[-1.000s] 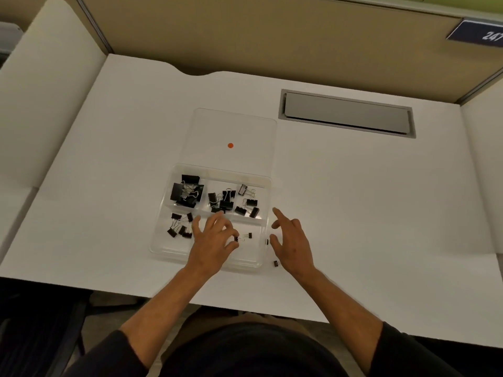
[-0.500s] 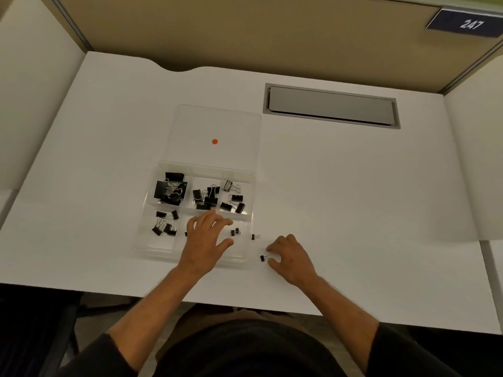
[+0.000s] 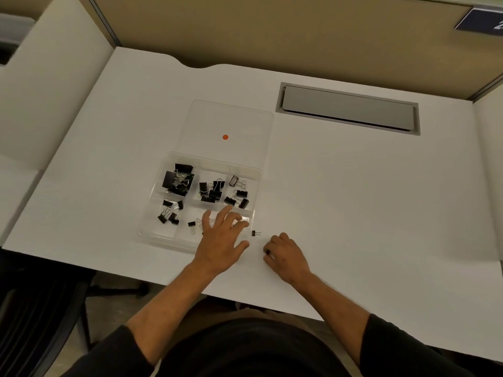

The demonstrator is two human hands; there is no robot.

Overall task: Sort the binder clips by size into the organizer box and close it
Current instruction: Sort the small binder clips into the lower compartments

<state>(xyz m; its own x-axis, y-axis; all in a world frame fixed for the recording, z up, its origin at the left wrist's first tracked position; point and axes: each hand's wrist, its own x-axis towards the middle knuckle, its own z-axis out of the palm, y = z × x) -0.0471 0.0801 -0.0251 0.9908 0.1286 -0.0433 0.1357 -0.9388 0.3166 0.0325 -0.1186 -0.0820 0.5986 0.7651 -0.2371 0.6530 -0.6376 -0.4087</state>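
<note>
A clear organizer box lies open on the white desk, its lid with an orange dot flat behind it. Black binder clips fill its compartments: large clips back left, medium clips back middle, smaller clips back right, small clips front left. One tiny clip lies in the front middle compartment. My left hand rests spread over the front right part of the box. My right hand is curled on the desk, pinching a tiny clip. Another tiny clip lies loose between the hands.
A grey cable hatch is set into the desk at the back right. Tan partition walls stand behind, with a dark number sign at the top right. A chair base shows under the front edge.
My right hand has pulled back from beside the box and curled shut on the tiny clip near the desk's front. My left hand stays spread over the box front.
</note>
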